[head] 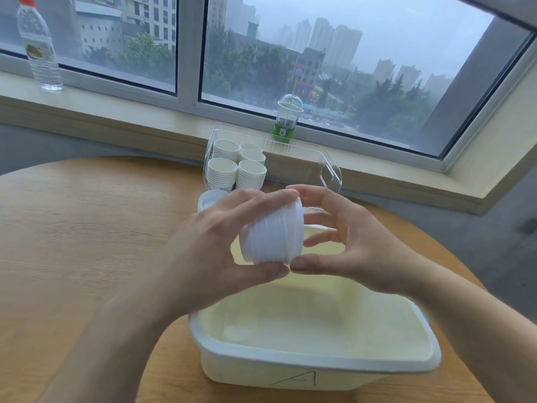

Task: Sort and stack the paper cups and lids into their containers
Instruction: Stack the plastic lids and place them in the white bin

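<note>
Landmark: white plastic tub (316, 370), marked "A" on its near wall, sitting on the round wooden table (87, 228)

Above the tub's far half, both hands hold a nested stack of white lids (273, 232) lying on its side, wide rim toward the right
- left hand (220, 237): fingers over the top of the stack, thumb under it; curled around the stack, gripping it
- right hand (345, 242): at the wide end, forefinger on the upper rim, thumb at the lower edge close to the left thumb; middle fingers bent toward the open end; pinching the rim

Beyond the tub, at the far table edge: clear plastic bin (328, 170) with stacks of white paper cups (236, 167) filling its left end, upright, mouths up; right part of the bin shows only clear wall

Between tub and clear bin, just left of the hands: a white lid (207, 199), partly hidden behind the left hand; cannot tell if it is one lid or several

Tub interior pale yellow, mostly bare; one faint round shape near its near left corner, too blurred to name

Beyond the clear bin, on the windowsill (116, 112): domed-lid cup with green drink (286, 117). Far left on the sill: water bottle with red cap (37, 45)
</note>
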Demonstrator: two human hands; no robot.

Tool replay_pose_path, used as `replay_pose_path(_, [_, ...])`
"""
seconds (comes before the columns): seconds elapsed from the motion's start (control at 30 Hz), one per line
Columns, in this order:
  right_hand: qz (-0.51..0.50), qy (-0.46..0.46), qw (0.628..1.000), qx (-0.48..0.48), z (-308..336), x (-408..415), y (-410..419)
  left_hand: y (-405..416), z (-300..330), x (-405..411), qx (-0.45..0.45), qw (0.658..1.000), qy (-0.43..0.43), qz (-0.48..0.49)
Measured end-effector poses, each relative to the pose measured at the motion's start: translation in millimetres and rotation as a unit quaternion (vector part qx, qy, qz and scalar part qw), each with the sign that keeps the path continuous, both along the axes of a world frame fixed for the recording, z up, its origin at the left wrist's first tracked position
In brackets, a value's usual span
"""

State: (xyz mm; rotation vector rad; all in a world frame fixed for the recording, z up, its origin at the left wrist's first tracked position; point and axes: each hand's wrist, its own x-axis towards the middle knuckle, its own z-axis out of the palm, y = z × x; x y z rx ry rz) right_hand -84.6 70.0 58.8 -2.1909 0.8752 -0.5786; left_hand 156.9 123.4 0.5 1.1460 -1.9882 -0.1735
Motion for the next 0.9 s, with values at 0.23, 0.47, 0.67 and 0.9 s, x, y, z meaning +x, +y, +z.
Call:
replay_pose_path(0.23, [-0.004,0.013,0.999,-0.029,1.0,3.3,0.9,-1.1,0.2,1.6,-0.006,1.000,-0.006,-0.006])
replay_pose_path(0.47, [-0.002,0.015,0.999,-0.033,1.4,3.9,2.0,-0.9,-0.3,1.6,-0.005,1.000,-0.005,-0.008])
replay_pose_path(0.67, [-0.001,0.031,0.998,-0.051,8.7,1.2,2.6,0.4,0.9,2.0,-0.010,1.000,-0.004,-0.006])
replay_pose_path(0.9, [0.002,0.029,0.998,-0.048,8.0,2.8,3.9,0.2,0.4,0.0,-0.009,1.000,-0.001,-0.015])
